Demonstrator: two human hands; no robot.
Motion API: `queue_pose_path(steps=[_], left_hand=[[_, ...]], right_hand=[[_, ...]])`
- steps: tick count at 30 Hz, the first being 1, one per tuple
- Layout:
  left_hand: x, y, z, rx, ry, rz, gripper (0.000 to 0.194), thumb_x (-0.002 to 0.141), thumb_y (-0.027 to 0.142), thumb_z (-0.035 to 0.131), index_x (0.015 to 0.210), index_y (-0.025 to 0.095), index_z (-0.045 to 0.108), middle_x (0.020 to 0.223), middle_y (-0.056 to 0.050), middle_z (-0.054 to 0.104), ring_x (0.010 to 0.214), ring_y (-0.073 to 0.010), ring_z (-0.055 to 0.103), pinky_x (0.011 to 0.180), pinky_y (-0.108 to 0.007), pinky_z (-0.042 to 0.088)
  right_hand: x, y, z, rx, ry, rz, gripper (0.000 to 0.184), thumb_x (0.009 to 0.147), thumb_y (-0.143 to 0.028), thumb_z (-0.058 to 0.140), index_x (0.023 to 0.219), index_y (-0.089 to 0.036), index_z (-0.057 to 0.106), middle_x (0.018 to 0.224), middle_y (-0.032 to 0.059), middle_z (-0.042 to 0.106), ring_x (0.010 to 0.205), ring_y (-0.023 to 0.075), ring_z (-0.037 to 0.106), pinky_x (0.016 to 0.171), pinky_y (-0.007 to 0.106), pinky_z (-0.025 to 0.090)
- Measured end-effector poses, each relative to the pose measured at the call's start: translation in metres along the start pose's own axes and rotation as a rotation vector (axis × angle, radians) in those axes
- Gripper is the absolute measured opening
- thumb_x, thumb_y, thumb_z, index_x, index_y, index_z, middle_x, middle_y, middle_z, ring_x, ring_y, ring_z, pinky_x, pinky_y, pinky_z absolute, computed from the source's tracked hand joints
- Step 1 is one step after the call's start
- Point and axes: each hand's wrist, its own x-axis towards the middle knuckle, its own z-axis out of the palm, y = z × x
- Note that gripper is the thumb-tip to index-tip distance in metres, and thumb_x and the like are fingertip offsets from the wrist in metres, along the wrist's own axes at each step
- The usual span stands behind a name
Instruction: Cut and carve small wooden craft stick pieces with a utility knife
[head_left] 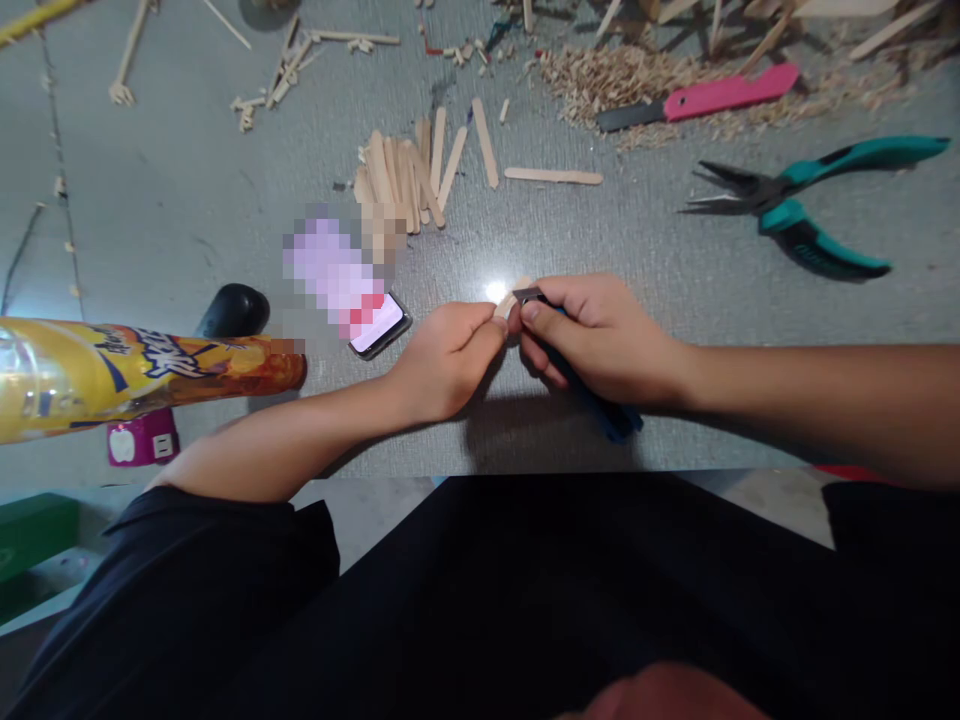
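Close to the front of the grey table, my left hand [457, 358] pinches a short pale wooden craft stick [505, 307] between thumb and fingers. My right hand [607, 325] is closed around a utility knife [611, 412] with a dark blue handle. Its dark blade lies against the stick, and the two hands almost meet there. My fingers cover much of the stick and the upper part of the handle. Beyond the hands is a loose pile of craft sticks [386, 180], with a single craft stick [553, 177] lying apart to its right.
Teal-handled pliers [784, 195] lie open at right. Behind them, a pink-handled cutter [731, 95] rests by wood shavings [600, 80]. A phone [384, 328], a black rounded object [234, 310], a yellow-labelled bottle [150, 370] and a magenta box [142, 440] are at left.
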Motion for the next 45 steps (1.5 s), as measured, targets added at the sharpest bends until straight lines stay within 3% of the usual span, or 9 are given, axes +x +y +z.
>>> queue_pose_path(steps=[4,10,16,21,28,31,34,45], left_hand=[[0.0,0.001,-0.001,-0.013,-0.011,-0.003,0.048,0.112,0.036,0.053,0.067,0.026,0.043,0.06,0.002,0.049,0.061,-0.0147,0.047,0.058,-0.037,0.031],[0.002,0.004,-0.004,-0.063,-0.071,0.002,0.045,0.114,0.032,0.05,0.071,0.024,0.06,0.059,0.002,0.056,0.064,-0.0155,0.056,0.064,-0.034,0.041],[0.001,0.004,-0.003,-0.066,-0.045,-0.011,0.051,0.113,0.036,0.052,0.064,0.025,0.047,0.058,0.001,0.057,0.065,-0.0165,0.059,0.065,-0.033,0.045],[0.002,0.004,-0.003,-0.073,-0.068,-0.005,0.045,0.114,0.033,0.05,0.07,0.025,0.059,0.057,0.003,0.052,0.064,-0.0164,0.057,0.067,-0.033,0.045],[-0.001,0.002,-0.002,0.013,0.034,-0.014,0.049,0.112,0.037,0.052,0.067,0.027,0.037,0.058,0.003,0.041,0.058,-0.0147,0.044,0.058,-0.037,0.033],[-0.003,0.003,-0.001,0.073,0.059,-0.013,0.05,0.116,0.04,0.051,0.069,0.026,0.042,0.06,0.002,0.046,0.06,-0.0159,0.047,0.058,-0.037,0.035],[-0.005,0.003,0.001,0.087,0.059,-0.003,0.051,0.119,0.045,0.049,0.072,0.026,0.047,0.061,0.002,0.051,0.062,-0.0162,0.052,0.059,-0.037,0.038],[-0.007,0.001,0.001,0.054,0.072,-0.015,0.046,0.118,0.041,0.05,0.077,0.024,0.06,0.072,-0.001,0.069,0.069,-0.0157,0.063,0.069,-0.035,0.047]], right_hand=[[0.001,-0.001,-0.001,-0.004,-0.017,0.002,0.045,0.124,-0.025,0.059,0.079,-0.024,0.057,0.057,-0.0046,0.059,0.047,0.0108,0.052,0.053,0.027,0.042],[-0.002,0.001,0.0,-0.012,-0.083,0.018,0.042,0.121,-0.026,0.063,0.079,-0.024,0.058,0.059,-0.0047,0.059,0.048,0.011,0.05,0.05,0.027,0.039],[-0.001,0.003,0.001,0.074,0.014,-0.001,0.035,0.122,-0.03,0.061,0.088,-0.024,0.062,0.063,-0.0048,0.062,0.05,0.0116,0.056,0.051,0.027,0.045],[-0.002,0.002,0.0,-0.021,-0.068,0.004,0.044,0.12,-0.021,0.061,0.077,-0.023,0.058,0.058,-0.0047,0.059,0.048,0.0094,0.052,0.048,0.024,0.041],[-0.001,0.01,0.004,0.237,0.098,0.01,0.027,0.122,-0.036,0.064,0.097,-0.025,0.063,0.065,-0.0057,0.061,0.047,0.0127,0.055,0.046,0.028,0.044],[-0.001,0.01,0.002,0.197,0.044,0.008,0.027,0.121,-0.04,0.067,0.098,-0.024,0.063,0.065,-0.0056,0.063,0.047,0.0126,0.055,0.046,0.028,0.044],[-0.001,0.007,0.0,0.131,0.009,0.01,0.026,0.121,-0.032,0.064,0.096,-0.024,0.063,0.065,-0.0049,0.065,0.046,0.0124,0.056,0.046,0.028,0.044],[0.0,0.005,0.0,0.102,0.003,0.019,0.023,0.12,-0.023,0.059,0.098,-0.024,0.065,0.064,-0.0058,0.063,0.045,0.0119,0.055,0.046,0.027,0.047]])
